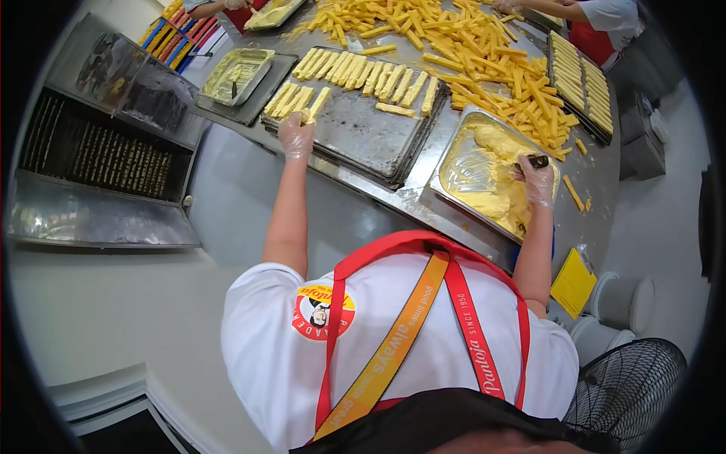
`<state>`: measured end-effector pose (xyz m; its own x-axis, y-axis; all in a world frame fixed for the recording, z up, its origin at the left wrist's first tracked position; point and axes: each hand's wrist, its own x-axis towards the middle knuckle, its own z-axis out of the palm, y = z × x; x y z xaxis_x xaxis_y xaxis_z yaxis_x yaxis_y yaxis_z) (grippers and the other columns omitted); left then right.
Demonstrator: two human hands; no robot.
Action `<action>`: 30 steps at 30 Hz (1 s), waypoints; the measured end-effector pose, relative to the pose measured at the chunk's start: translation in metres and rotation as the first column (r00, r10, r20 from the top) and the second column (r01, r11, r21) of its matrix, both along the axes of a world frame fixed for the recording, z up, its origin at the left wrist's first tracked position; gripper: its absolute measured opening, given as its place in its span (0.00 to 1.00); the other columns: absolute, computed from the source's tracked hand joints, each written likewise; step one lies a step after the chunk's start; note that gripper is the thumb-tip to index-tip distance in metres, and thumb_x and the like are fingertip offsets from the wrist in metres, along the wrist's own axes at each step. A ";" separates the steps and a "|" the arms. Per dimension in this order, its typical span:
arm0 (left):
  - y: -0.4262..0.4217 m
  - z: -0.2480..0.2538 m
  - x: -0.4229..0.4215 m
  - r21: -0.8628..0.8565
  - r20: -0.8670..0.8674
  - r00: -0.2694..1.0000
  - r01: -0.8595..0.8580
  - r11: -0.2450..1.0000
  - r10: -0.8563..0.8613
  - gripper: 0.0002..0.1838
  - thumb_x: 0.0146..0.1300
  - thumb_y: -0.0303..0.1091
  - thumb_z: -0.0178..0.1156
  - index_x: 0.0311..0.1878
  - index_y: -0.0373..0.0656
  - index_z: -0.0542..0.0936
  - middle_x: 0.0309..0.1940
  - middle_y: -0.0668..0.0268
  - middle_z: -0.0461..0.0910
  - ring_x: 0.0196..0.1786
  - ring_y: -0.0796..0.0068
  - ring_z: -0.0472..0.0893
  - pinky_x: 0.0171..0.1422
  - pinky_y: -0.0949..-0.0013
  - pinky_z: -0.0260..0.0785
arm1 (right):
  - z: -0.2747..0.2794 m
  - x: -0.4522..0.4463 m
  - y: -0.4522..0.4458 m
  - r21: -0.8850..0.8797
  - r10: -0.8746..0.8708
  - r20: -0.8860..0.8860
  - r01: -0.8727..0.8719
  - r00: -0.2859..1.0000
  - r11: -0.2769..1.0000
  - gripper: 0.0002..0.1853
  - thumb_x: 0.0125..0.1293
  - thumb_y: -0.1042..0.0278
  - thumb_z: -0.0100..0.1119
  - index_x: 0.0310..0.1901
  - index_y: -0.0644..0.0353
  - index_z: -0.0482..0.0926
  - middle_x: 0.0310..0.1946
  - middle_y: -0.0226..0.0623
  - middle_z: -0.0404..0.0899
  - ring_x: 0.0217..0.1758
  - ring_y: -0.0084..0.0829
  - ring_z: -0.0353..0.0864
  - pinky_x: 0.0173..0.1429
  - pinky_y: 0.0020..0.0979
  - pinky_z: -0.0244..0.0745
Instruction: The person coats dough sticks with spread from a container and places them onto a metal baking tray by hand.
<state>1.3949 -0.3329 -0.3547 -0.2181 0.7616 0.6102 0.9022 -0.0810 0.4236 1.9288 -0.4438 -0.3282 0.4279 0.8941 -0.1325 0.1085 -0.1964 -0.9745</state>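
My left hand (296, 138), in a clear plastic glove, is at the near left edge of a dark metal baking tray (355, 136). Its fingers are closed on the near end of a cream-coated stick (318, 106), beside several others lying in rows. My right hand (538, 184), gloved too, is closed around the dark handle of a spatula (538, 161) over a deep metal pan (435, 182). Thick yellow cream (484, 200) is smeared across that pan. The spatula's blade is hidden by my hand and the cream.
A large heap of plain yellow sticks (484, 60) covers the table's far middle. Another cream pan (265, 57) stands at left; a filled tray (581, 83) lies at right. Two people's hands work at the far side. A black fan (631, 393) stands behind me at right.
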 end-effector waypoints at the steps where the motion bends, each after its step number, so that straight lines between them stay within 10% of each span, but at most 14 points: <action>1: 0.003 -0.007 -0.013 -0.012 -0.018 0.999 -0.027 1.000 0.027 0.10 0.45 0.34 0.64 0.32 0.41 0.83 0.29 0.53 0.82 0.34 0.50 0.81 0.42 0.55 0.73 | -0.002 0.000 0.002 -0.015 0.004 0.026 -0.003 1.000 1.000 0.12 0.61 0.66 0.66 0.36 0.67 0.79 0.26 0.37 0.82 0.24 0.25 0.81 0.30 0.25 0.77; 10: 0.047 -0.068 -0.054 -0.149 -0.107 0.986 -0.146 0.978 0.130 0.12 0.45 0.33 0.63 0.33 0.37 0.79 0.35 0.44 0.78 0.40 0.43 0.78 0.47 0.51 0.71 | -0.022 0.005 0.011 0.041 0.026 0.067 -0.029 0.997 0.999 0.10 0.63 0.67 0.65 0.35 0.66 0.78 0.23 0.33 0.79 0.20 0.23 0.77 0.26 0.25 0.73; 12: 0.043 -0.072 -0.048 -0.048 -0.224 0.961 -0.174 0.983 0.160 0.15 0.45 0.32 0.64 0.38 0.37 0.78 0.40 0.44 0.75 0.44 0.43 0.77 0.48 0.50 0.70 | -0.014 -0.018 0.006 0.153 0.087 0.319 -0.142 0.944 0.978 0.09 0.63 0.68 0.65 0.35 0.64 0.78 0.23 0.31 0.77 0.23 0.23 0.74 0.29 0.25 0.71; 15: 0.033 -0.022 0.025 0.027 -0.141 0.989 -0.040 0.999 0.043 0.19 0.46 0.34 0.66 0.42 0.38 0.76 0.42 0.46 0.73 0.45 0.43 0.76 0.49 0.48 0.69 | 0.007 -0.052 -0.010 0.242 0.186 0.594 -0.395 0.783 0.886 0.06 0.63 0.69 0.62 0.36 0.61 0.78 0.27 0.29 0.76 0.29 0.22 0.71 0.35 0.27 0.69; 18: 0.047 -0.009 0.076 0.065 -0.162 0.976 0.156 0.986 -0.144 0.23 0.47 0.39 0.67 0.46 0.40 0.75 0.41 0.46 0.72 0.44 0.43 0.74 0.51 0.47 0.68 | 0.019 -0.059 -0.009 0.009 0.488 0.044 -0.488 0.872 0.873 0.08 0.62 0.67 0.62 0.36 0.63 0.78 0.24 0.31 0.78 0.25 0.24 0.75 0.33 0.28 0.72; 21: 0.058 0.004 0.132 0.042 -0.162 0.948 0.285 0.958 -0.274 0.24 0.46 0.39 0.67 0.47 0.42 0.74 0.41 0.46 0.72 0.46 0.44 0.73 0.53 0.48 0.67 | -0.010 -0.006 0.015 0.099 0.229 0.005 -0.228 0.973 0.969 0.08 0.61 0.67 0.62 0.33 0.64 0.78 0.23 0.30 0.77 0.24 0.21 0.74 0.30 0.26 0.70; 24: 0.065 0.019 0.174 0.045 -0.173 0.865 0.485 0.874 -0.471 0.25 0.44 0.38 0.67 0.48 0.42 0.74 0.43 0.46 0.72 0.48 0.44 0.73 0.54 0.48 0.67 | -0.002 0.014 0.025 0.038 0.021 0.549 -0.050 0.836 0.998 0.08 0.60 0.67 0.61 0.33 0.63 0.78 0.25 0.47 0.79 0.27 0.43 0.78 0.34 0.37 0.73; 27: 0.099 0.014 0.207 0.059 -0.246 0.802 0.573 0.818 -0.544 0.26 0.44 0.37 0.67 0.49 0.43 0.74 0.44 0.47 0.74 0.49 0.45 0.73 0.56 0.48 0.67 | 0.013 -0.026 0.001 0.191 0.056 0.743 -0.291 0.667 0.938 0.09 0.58 0.66 0.61 0.33 0.63 0.78 0.29 0.54 0.79 0.34 0.54 0.77 0.39 0.42 0.73; 30: 0.129 0.018 0.237 -0.187 -0.301 0.769 0.532 0.826 -0.564 0.29 0.47 0.38 0.67 0.55 0.42 0.71 0.47 0.46 0.74 0.54 0.46 0.72 0.59 0.49 0.66 | 0.035 -0.031 -0.010 -0.033 0.351 0.521 -0.393 0.778 0.919 0.09 0.58 0.65 0.60 0.33 0.64 0.79 0.28 0.50 0.80 0.32 0.45 0.79 0.40 0.39 0.74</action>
